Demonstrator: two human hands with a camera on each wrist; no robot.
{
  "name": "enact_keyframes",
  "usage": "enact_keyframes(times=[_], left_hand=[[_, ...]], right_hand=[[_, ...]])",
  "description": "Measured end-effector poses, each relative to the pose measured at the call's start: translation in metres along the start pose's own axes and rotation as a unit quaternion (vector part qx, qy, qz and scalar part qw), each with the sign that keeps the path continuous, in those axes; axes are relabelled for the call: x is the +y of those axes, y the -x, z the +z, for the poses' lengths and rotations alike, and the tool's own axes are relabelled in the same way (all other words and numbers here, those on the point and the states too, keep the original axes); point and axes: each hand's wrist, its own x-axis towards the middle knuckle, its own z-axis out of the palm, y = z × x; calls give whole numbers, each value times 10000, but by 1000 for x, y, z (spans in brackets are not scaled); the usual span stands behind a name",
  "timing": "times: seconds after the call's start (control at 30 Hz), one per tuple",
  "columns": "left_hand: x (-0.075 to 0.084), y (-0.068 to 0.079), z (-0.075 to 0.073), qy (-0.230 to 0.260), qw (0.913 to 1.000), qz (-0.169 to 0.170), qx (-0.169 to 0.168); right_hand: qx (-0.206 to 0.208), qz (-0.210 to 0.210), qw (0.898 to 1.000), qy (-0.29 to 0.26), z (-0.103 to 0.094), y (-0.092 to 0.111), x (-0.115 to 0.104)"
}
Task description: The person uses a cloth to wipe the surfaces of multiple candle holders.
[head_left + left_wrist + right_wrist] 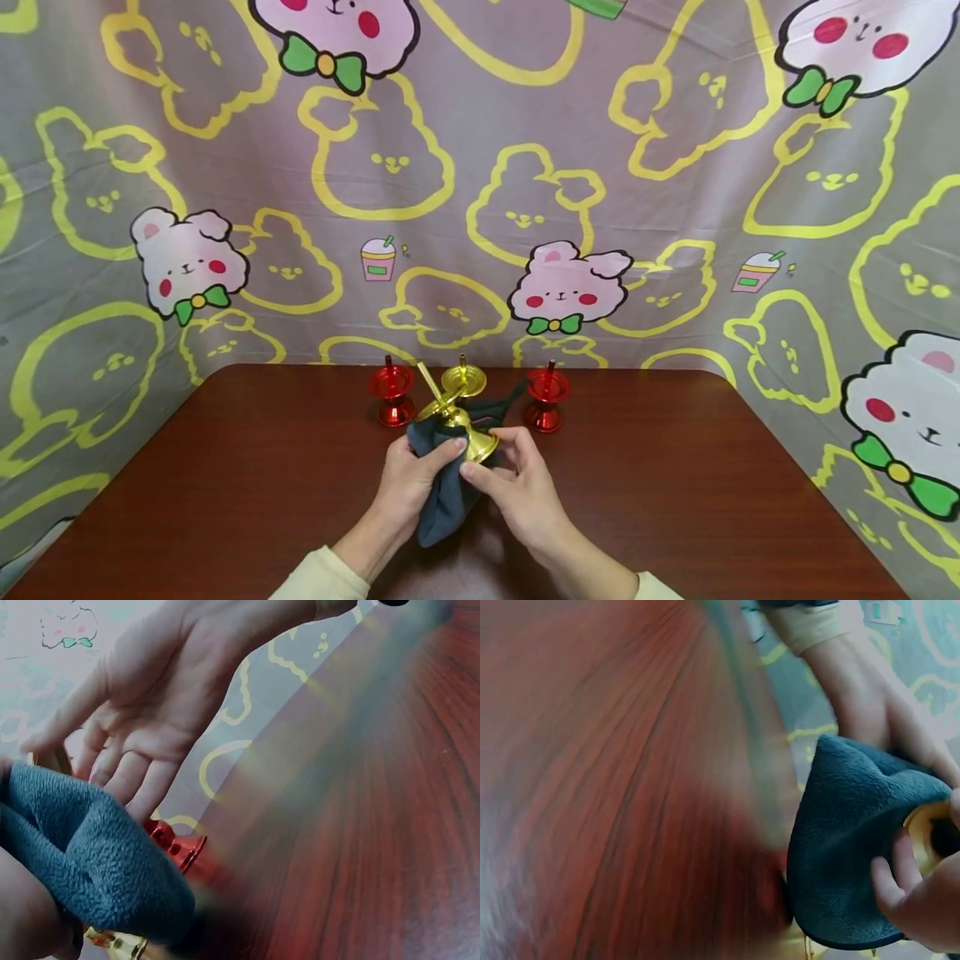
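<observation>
A shiny gold candle holder (480, 447) is held tilted above the table, its stem pointing up and to the left. My left hand (408, 481) grips it through a dark blue-green cloth (444, 508), the thumb lying over the folds. The cloth wraps the middle of the holder and hangs down below the hand. At the flared base, my right hand (528, 483) pinches the rim between thumb and fingers. In the right wrist view the hollow underside of the gold base (922, 825) shows beside the right fingers. Cloth (112, 855) hides most of the holder in the left wrist view.
Behind the hands stand a red candle holder (393, 408) at the left, a second gold one (462, 381) in the middle and another red one (546, 412) at the right. The brown wooden table (675, 483) ends at a patterned curtain (450, 208).
</observation>
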Motion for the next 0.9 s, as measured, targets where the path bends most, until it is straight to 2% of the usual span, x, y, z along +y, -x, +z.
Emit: enact_keyframes(times=[0.07, 0.13, 0.27, 0.37, 0.5, 0.6, 0.77, 0.9], left_hand=[[0, 0, 4, -76, 9999, -3, 146], [-1, 0, 8, -155, 9994, -16, 321], [-3, -1, 16, -233, 9976, -84, 650], [-4, -1, 19, -324, 9964, -97, 780], [-3, 0, 17, -616, 9949, -58, 793], [-2, 1, 14, -826, 9941, 87, 694], [0, 4, 8, -1258, 9897, 536, 429], [1, 7, 3, -1655, 9815, 962, 99]], right_hand=[[169, -317, 9979, 536, 1, 0, 2], [342, -702, 9906, 1126, 1, -2, 4], [723, -1482, 9614, 2204, 0, -6, 10], [889, -1731, 9440, 2666, 0, -9, 13], [962, -1611, 9384, 2901, -2, -10, 13], [892, -1520, 9396, 2934, -5, -10, 11], [597, -1463, 9353, 3167, -11, -8, 5], [272, -1228, 9346, 3329, -17, -7, 0]])
